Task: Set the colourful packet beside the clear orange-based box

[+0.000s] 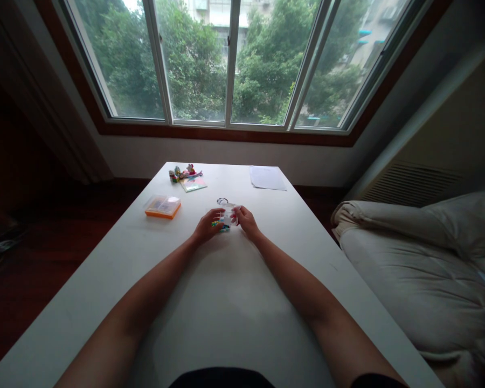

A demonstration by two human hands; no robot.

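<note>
My left hand [208, 225] and my right hand [247, 220] come together over the middle of the white table [226, 302]. Between them is a small clear plastic box [228, 214], gripped from both sides by the fingers. Small colourful pieces [225, 228] show just below the box, by my left fingertips; they are too small to name. A thin dark loop [222, 201], like a cord or bracelet, lies just beyond the box.
An orange case with a clear lid [162, 207] sits on the left. Behind it stand several small figurines [181, 172] beside a pastel card [194, 184]. White paper sheets [268, 178] lie at the far right. A cushioned sofa [420, 269] flanks the table's right edge.
</note>
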